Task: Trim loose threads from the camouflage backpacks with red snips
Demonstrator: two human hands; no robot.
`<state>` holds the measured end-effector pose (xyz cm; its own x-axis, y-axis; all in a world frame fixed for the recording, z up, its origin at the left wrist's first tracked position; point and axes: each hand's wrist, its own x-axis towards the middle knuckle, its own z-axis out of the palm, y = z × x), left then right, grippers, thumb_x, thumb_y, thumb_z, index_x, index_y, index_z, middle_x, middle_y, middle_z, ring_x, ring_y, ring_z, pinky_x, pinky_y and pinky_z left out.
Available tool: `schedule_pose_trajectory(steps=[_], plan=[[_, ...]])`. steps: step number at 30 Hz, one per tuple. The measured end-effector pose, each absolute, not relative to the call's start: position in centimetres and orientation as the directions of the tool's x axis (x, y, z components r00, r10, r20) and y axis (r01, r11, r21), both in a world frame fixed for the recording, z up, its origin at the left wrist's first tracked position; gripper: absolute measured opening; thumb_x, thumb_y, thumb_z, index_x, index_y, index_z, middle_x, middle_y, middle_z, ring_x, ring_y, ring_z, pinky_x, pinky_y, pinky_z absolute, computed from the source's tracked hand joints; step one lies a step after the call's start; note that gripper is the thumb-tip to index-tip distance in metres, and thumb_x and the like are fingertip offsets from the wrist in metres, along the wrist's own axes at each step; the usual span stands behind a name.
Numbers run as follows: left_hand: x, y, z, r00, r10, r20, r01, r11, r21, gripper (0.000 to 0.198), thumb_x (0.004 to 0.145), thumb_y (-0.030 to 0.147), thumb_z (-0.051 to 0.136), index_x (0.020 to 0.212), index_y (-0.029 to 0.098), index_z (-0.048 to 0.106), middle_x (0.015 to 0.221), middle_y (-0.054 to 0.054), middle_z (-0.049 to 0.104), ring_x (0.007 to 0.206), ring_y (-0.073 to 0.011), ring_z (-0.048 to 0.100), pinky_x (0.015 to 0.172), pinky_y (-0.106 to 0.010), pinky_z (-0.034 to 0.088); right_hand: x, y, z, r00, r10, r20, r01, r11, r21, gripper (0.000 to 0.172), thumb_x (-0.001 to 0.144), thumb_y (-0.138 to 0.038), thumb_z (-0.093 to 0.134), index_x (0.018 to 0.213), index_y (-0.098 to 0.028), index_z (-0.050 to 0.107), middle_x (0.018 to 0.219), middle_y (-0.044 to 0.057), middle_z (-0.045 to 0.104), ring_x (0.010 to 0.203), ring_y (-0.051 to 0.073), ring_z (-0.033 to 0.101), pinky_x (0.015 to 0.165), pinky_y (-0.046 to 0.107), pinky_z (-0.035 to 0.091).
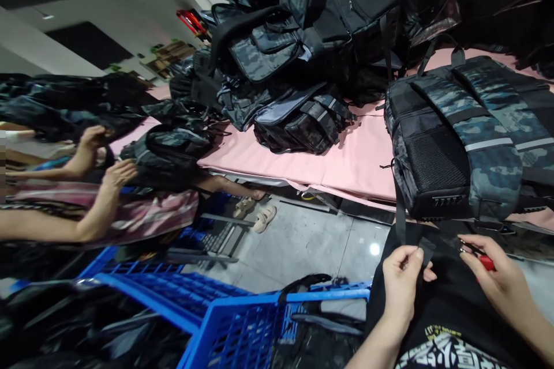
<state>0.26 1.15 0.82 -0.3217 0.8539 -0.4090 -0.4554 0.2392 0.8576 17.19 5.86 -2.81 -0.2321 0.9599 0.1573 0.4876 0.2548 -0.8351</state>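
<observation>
A dark camouflage backpack [493,132] lies at the right with its shoulder straps facing up. From its near left corner a black webbing strap [400,213] hangs down to my left hand [400,282]. The thumb and fingers of that hand are closed on the strap near its end. A little to the right, my right hand [502,282] is wrapped round red-handled thread snips [485,262]. Their metal tips point left toward the strap, apart from it. The snips' blades are small and partly hidden by the fingers.
The backpack lies on a pink-covered table [346,155], with a smaller camouflage bag [303,121] and piled bags behind. Blue plastic crates [242,311] holding dark bags stand below left. At the left, a seated person's hands [119,173] are beside another bag [168,153].
</observation>
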Motion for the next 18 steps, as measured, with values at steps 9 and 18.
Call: schedule_pose_trajectory(steps=[9,18], plan=[[0.4,1.0,0.8,-0.352,0.852,-0.387,-0.369,0.254,0.894,0.036,0.073,0.049,0.068,0.069,0.013,0.062,0.052,0.0,0.059,0.046,-0.012,0.054,0.055,-0.024,0.043,17.5,5.9,-1.7,-0.478,0.801,0.36,0.503,0.586,-0.636,0.018,0.095,-0.03,0.047,0.109,-0.024,0.056,0.099,0.003,0.063,0.086,0.017,0.062,0.071,0.027,0.05],[0.6,0.7,1.0,-0.344,0.877,-0.336,-0.267,0.252,0.93,0.04,0.074,0.053,0.066,0.071,0.013,0.06,0.06,-0.003,0.061,0.046,-0.0114,0.056,0.053,-0.023,0.041,17.5,6.4,-2.4,-0.495,0.755,0.431,0.447,0.646,-0.618,0.012,0.095,-0.028,0.049,0.103,-0.024,0.057,0.098,0.0,0.063,0.088,0.016,0.061,0.081,0.028,0.047]])
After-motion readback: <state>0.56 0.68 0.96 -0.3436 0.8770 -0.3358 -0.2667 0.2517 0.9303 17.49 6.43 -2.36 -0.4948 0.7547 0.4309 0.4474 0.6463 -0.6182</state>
